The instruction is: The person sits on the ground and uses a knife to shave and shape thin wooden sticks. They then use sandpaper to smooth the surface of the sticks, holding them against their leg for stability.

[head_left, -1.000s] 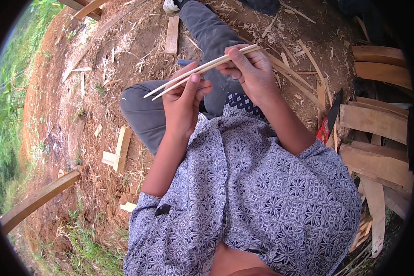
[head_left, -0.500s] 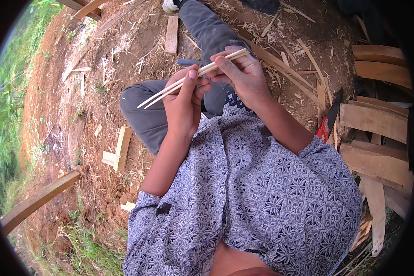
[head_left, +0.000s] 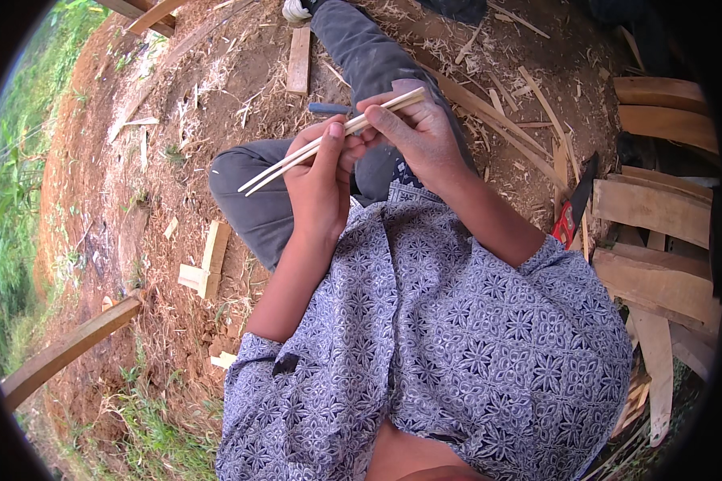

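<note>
I think the two thin pale sticks [head_left: 355, 124] could roll apart or drop if the left hand's [head_left: 319, 172] pinch gets loose. The right hand [head_left: 423, 135] pinches them too (I can't quite see its hidden fingertips). A second ago, the hands were farther apart. The sticks' tips poke out over the grey trouser leg [head_left: 249, 220].

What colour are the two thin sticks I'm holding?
The sticks are pale cream, like bare wood; the head view shows them best.

No legible lettering, seemingly no numbers
</note>
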A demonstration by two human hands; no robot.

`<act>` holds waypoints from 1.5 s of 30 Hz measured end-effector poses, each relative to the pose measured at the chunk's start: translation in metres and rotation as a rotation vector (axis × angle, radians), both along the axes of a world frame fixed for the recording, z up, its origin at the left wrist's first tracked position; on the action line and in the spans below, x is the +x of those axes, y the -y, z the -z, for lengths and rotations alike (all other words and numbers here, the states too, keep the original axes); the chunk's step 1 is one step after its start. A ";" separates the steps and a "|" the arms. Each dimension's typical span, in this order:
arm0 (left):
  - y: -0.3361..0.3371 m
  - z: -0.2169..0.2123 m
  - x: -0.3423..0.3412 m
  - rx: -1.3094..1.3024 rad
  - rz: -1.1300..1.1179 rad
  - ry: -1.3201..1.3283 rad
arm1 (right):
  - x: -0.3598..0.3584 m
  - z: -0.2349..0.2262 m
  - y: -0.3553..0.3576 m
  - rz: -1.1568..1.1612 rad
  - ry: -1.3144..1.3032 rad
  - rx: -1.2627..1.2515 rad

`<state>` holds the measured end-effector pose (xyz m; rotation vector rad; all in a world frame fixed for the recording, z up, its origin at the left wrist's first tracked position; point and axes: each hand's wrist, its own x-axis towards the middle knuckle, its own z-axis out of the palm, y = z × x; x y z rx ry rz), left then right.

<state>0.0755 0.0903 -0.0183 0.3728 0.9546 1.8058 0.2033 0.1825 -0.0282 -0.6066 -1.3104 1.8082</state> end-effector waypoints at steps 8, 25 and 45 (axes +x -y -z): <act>-0.001 -0.001 -0.003 -0.038 -0.071 -0.006 | 0.003 -0.010 -0.004 0.080 0.017 -0.022; 0.002 0.001 -0.003 -0.022 -0.107 0.033 | -0.004 -0.006 0.001 0.204 0.052 0.003; 0.017 0.004 -0.046 -0.108 0.012 -0.314 | 0.001 0.015 0.009 -0.218 0.266 -0.135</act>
